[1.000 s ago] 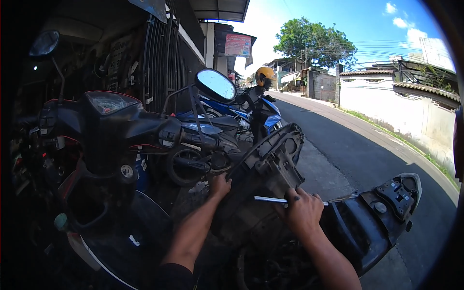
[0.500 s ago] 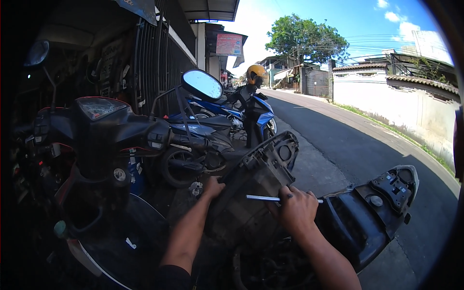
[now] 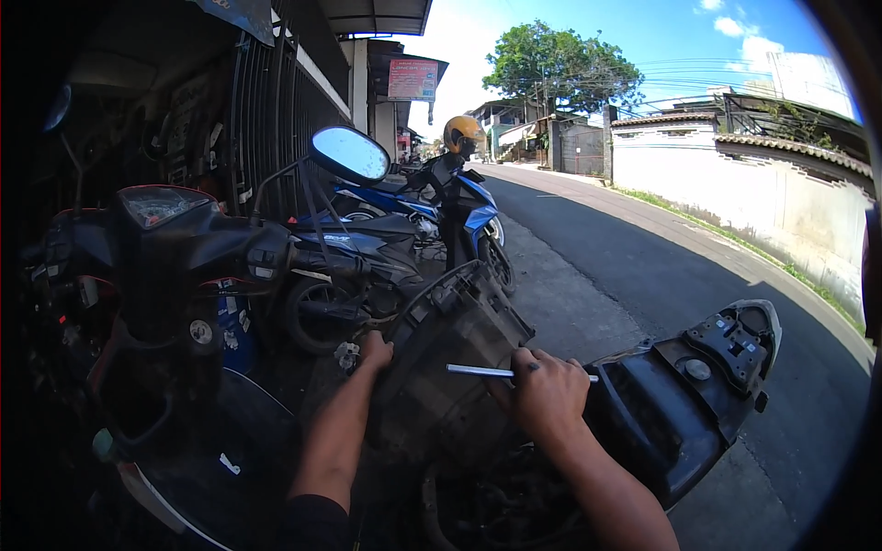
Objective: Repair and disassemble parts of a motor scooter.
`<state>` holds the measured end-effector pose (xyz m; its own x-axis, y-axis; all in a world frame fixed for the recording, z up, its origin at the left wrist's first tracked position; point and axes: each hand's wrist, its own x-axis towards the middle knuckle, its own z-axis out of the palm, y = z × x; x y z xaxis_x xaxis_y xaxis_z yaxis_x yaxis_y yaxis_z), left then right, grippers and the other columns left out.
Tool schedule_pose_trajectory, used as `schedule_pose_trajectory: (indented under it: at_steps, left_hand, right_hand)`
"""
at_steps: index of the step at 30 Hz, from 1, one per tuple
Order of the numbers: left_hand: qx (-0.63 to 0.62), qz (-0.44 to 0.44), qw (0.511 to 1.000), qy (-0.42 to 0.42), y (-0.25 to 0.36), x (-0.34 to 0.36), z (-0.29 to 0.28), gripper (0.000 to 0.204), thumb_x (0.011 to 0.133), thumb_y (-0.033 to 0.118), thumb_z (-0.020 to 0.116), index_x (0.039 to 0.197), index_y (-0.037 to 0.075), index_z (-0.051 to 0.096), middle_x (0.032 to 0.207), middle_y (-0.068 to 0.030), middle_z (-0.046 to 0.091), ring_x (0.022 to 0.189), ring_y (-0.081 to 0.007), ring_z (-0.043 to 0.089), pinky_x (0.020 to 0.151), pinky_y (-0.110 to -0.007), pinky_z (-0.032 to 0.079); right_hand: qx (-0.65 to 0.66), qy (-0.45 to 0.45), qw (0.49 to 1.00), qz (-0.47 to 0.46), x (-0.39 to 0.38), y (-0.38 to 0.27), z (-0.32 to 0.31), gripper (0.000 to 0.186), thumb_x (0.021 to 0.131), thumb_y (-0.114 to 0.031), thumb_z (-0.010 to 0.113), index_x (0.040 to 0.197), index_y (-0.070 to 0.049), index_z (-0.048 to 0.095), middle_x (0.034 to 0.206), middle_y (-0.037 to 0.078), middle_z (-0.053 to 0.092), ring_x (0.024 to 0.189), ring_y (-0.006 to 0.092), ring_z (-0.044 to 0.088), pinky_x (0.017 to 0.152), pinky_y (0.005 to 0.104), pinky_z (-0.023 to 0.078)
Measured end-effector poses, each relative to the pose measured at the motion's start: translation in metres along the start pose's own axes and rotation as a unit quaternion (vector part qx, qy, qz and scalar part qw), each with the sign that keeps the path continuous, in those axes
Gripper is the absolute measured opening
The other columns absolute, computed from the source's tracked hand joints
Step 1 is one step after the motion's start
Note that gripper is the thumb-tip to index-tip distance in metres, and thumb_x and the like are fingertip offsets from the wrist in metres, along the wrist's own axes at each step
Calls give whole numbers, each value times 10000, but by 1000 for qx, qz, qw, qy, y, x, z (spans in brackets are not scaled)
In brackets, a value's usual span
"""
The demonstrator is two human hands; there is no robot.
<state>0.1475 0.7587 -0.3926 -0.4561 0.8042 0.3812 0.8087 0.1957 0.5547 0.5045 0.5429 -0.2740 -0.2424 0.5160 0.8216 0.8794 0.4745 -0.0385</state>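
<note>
A dark plastic under-seat storage box (image 3: 450, 340) of a scooter is tilted up over the open frame in front of me. My left hand (image 3: 375, 351) is closed on its left edge. At its right side my right hand (image 3: 548, 390) is closed round a slim silver metal rod (image 3: 478, 371), which sticks out on both sides of the fist. That fist is against the box's edge; which fingers touch the box is hidden. Below the box the scooter's frame opening (image 3: 505, 491) lies in shadow. To the right is the scooter's black tail section (image 3: 657, 413).
The scooter's handlebar (image 3: 175, 243) and mirror (image 3: 351, 154) rise at the left. Beyond stand a dark scooter (image 3: 367, 262) and a blue motorbike (image 3: 478, 216), beside a person in a yellow helmet (image 3: 462, 135). A road (image 3: 588, 239) runs along the right.
The storage box has tipped left and its upper end sits lower. Both hands have moved slightly left with it, still closed. The whole view has shifted a little.
</note>
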Motion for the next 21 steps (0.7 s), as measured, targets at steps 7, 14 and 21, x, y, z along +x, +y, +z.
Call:
schedule_pose_trajectory:
  at_steps: [7,14,21]
  left_hand:
    - [38,-82,995,-46,-20,30,16,384,816,143,714,1136,-56,640,1239,-285,613,1169,-409,604,981,-433,508]
    - [130,-82,988,32,-243,106,3,346,785,266,733,990,-11,696,1111,-184,696,1101,-344,661,960,-442,516]
    - [61,-263,961,-59,-122,9,-20,477,825,267,633,1214,-9,649,1331,-217,591,1243,-349,571,1048,-416,470]
  right_hand:
    - [-17,3,1000,20,-3,7,2,378,753,-440,766,697,-102,609,660,58,621,603,264,657,566,392,446]
    - [37,37,998,-21,4,-9,-10,377,740,-429,779,694,-96,608,625,47,584,578,258,637,568,390,447]
    - [-46,13,999,11,2,3,6,361,721,-404,795,694,-98,605,627,46,578,584,255,635,572,383,438]
